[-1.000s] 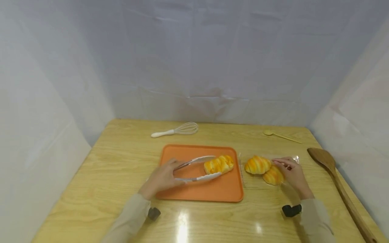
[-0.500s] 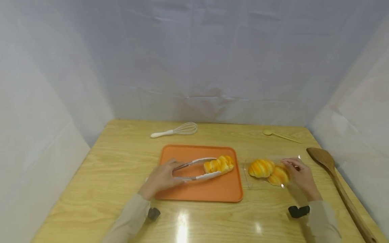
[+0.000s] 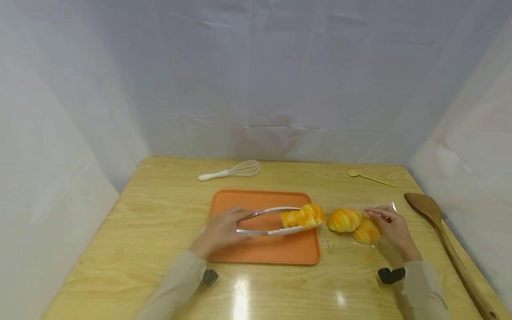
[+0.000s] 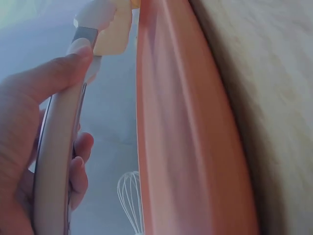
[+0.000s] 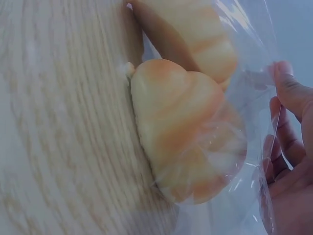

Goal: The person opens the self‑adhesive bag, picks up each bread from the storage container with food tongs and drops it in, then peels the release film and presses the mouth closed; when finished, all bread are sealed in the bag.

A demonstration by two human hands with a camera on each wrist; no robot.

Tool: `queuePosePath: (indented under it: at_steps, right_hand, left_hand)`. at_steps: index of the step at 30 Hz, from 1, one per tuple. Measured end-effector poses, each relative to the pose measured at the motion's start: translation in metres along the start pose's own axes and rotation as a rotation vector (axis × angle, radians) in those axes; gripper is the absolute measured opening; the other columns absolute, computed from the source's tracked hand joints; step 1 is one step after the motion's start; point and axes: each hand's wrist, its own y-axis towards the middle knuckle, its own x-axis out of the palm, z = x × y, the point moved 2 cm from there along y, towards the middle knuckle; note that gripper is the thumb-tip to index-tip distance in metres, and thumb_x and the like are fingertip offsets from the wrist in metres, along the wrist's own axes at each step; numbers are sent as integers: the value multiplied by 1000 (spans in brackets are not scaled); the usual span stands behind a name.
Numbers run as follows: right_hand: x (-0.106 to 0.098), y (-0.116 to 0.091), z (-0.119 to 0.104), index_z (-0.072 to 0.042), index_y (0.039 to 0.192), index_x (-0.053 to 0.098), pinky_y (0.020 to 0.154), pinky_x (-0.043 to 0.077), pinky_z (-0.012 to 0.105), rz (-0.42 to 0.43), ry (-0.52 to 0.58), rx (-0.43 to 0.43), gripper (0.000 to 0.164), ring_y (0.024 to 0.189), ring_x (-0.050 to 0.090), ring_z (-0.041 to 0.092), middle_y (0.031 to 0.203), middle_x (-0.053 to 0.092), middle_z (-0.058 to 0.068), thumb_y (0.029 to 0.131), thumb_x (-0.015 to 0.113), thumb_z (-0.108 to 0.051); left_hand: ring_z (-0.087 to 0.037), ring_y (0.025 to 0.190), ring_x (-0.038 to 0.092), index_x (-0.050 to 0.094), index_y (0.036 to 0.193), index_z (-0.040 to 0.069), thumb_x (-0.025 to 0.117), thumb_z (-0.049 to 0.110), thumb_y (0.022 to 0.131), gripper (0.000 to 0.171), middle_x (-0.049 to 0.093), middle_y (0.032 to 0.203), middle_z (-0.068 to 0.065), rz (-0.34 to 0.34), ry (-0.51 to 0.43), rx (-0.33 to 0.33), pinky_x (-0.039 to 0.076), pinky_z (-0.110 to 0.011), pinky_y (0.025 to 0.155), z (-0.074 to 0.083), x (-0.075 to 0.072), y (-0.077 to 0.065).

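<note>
My left hand [image 3: 222, 229] grips metal tongs [image 3: 287, 230] with white tips, and between those tips is a striped yellow-orange bread roll [image 3: 306, 216]. In the left wrist view the tongs [image 4: 56, 147] and the pale bread roll [image 4: 115, 36] appear above the tray's side. The roll overlaps the right rim of the orange tray [image 3: 260, 251]. To its right lie two croissant-like breads, one [image 3: 344, 220] partly over the other [image 3: 366, 231], in a clear plastic bag [image 5: 252, 29]. My right hand [image 3: 394, 229] pinches the bag's edge between thumb and fingers.
A white whisk [image 3: 230, 172] lies behind the tray, and a small yellow spoon [image 3: 372, 178] at the back right. Along the table's right edge stretches a long wooden spatula [image 3: 446, 246]. Pale sheets [image 3: 256, 89] hang around the table [image 3: 120, 249].
The tongs and bread roll have moved right, from over the tray to its right rim near the bag. My right hand and the bag with the breads have shifted slightly right.
</note>
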Motion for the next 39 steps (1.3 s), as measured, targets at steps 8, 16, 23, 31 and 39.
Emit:
queuePosePath:
  at_steps: [8,16,23,31,39]
  right_hand:
    - [-4,4,0,8,113,67,72,44,7,-58,41,22,26,89,52,-9,98,59,-31,99,56,-11]
    - [-9,5,1,14,108,66,76,42,3,-84,38,19,26,93,52,-14,98,59,-33,98,56,-8]
    - [-10,3,2,12,111,65,75,43,6,-84,61,64,29,94,52,-13,99,59,-34,100,55,-12]
    - [-5,0,1,11,115,64,73,46,9,-73,73,136,34,90,54,-11,98,59,-34,101,53,-18]
    - [2,2,0,12,117,62,74,47,10,-78,102,173,38,91,55,-10,98,60,-33,101,53,-22]
  left_hand:
    - [-7,71,57,65,127,18,84,40,73,61,66,107,1,19,73,188,43,-16,57,13,11,22]
    - [-8,72,62,66,124,15,88,37,68,64,67,106,-1,102,144,344,47,-16,57,22,17,36]
    - [-8,71,61,66,124,16,86,38,70,62,67,105,1,115,167,385,42,-12,53,26,24,39]
    - [-10,77,64,65,126,16,86,37,71,63,66,106,0,97,166,362,50,-17,60,27,25,40]
    - [-11,82,67,65,126,16,87,36,70,63,68,109,-2,111,167,379,54,-19,66,28,21,41]
